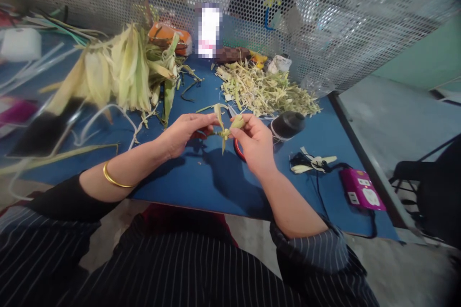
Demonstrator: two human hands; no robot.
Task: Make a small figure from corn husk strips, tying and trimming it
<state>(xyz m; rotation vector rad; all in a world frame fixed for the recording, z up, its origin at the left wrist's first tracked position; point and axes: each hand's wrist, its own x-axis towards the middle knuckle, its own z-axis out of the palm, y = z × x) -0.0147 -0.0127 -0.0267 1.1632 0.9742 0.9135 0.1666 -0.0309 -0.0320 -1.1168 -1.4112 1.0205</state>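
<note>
Green leaf strip (225,129) between both hands

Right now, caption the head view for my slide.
Both hands, left hand and right hand, pinch a folded leaf strip above the blue table.

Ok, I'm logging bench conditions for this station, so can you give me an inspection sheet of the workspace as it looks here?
Surface: blue table, mostly covered toward the back.
Job's things: small folded leaf piece held between both hands above the table; red-handled scissors lying under the right hand.
Clutter: bundle of pale leaves at back left; pile of leaf trimmings at back right; black round object; orange packet.
Hands: left hand and right hand both pinch the leaf piece.
Cables: black cable running to a pink power strip; white cords at left.
Surroundings: perforated metal screen behind the table; grey floor at right.
</note>
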